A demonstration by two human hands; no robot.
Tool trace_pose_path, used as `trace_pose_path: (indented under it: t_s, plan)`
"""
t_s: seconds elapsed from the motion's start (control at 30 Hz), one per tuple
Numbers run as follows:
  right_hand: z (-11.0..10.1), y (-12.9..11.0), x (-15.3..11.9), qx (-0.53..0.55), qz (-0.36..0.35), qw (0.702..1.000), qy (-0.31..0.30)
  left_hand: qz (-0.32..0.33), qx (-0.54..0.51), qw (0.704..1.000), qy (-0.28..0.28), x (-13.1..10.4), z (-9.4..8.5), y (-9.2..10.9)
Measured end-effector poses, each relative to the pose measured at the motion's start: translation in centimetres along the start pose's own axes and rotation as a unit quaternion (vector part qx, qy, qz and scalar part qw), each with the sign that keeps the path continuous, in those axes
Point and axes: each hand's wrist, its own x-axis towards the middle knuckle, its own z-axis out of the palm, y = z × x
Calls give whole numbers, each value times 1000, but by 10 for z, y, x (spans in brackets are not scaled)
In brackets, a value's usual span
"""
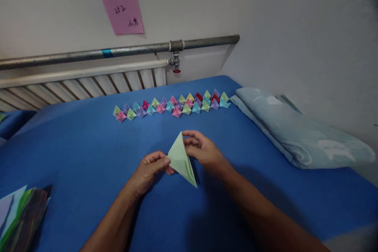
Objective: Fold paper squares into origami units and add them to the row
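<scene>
A pale green sheet of origami paper, folded into a triangle with layered flaps, is held up above the blue surface. My left hand pinches its left corner, thumb in front and fingers behind. At the paper's upper right edge, my right hand is closed on it, with the fingertips near the top point and partly behind the sheet. One sharp corner of the paper points down toward me. Beyond my hands stand several small folded paper pieces in pink, green, purple, blue, red and yellow, set in close rows.
A stack of coloured paper lies at the lower left. On the right, a folded light blue blanket rests against the wall. A radiator, a metal pipe with a valve, and a pink note are at the back.
</scene>
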Motion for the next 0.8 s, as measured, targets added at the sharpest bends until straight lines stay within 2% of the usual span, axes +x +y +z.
trace_pose_path:
  t_s: [0.17, 0.27, 0.43, 0.57, 0.7, 0.8]
  plan:
    - [-3, 3, 1, 5, 67, 993, -94, -8, 11, 999, -29, -1, -2, 0]
    - [-2, 10, 2, -11, 76, 992, -104, -17, 20, 999, -38, -1, -4, -2]
    - [4, 18, 2, -33, 72, 993, -83, -42, 11, 999, -27, -2, -4, -3]
    - [9, 22, 2, -50, 54, 995, -68, -45, -13, 999, 3, -1, -2, -3]
    - [10, 31, 3, -95, 5, 995, -11, -28, -43, 997, 53, 0, 2, -3]
    - [10, 36, 3, -164, -58, 984, 37, -12, -64, 995, 77, -1, 6, -4]
